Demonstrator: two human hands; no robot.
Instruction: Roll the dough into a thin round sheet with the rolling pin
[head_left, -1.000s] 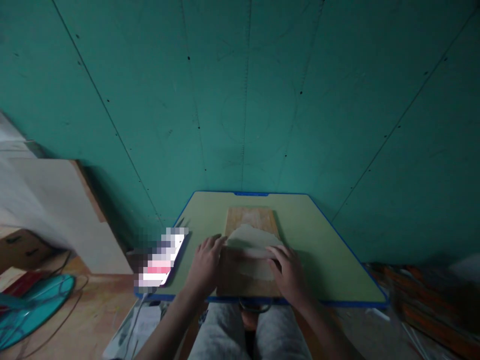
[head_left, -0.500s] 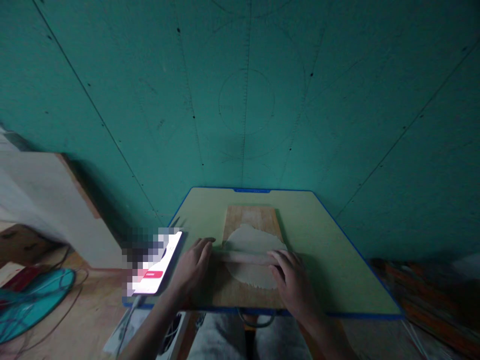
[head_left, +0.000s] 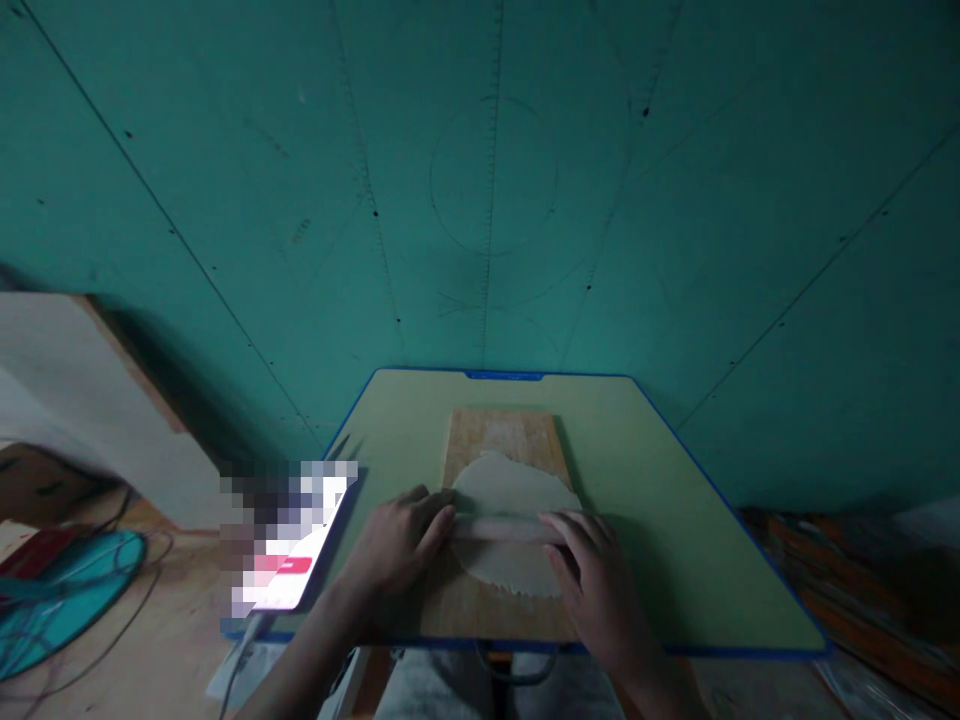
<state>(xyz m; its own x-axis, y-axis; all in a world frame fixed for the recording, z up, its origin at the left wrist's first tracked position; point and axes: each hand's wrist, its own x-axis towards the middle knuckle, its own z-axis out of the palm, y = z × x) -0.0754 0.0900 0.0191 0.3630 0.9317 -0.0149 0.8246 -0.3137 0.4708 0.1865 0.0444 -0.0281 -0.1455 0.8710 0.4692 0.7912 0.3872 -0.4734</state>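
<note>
A thin sheet of pale dough (head_left: 517,485) with a ragged near edge lies on a wooden board (head_left: 499,430). Across its middle rests a light rolling pin (head_left: 495,529), lying left to right. My left hand (head_left: 405,535) is closed over the pin's left end, hiding that end. At the other end my right hand (head_left: 592,560) has its fingers curled on top of the pin, with the thumb on the near side above the dough.
The board sits on a pale green folding table (head_left: 645,470) with a blue rim. A lit phone or tablet (head_left: 300,545), partly blurred, stands at the table's left. Beyond rises a green wall (head_left: 480,200). Cables and a teal round object (head_left: 75,600) lie at lower left.
My left hand has shifted right, farther over the pin's left end. The pin and right hand are at about the same place on the dough. The camera view has shifted slightly.
</note>
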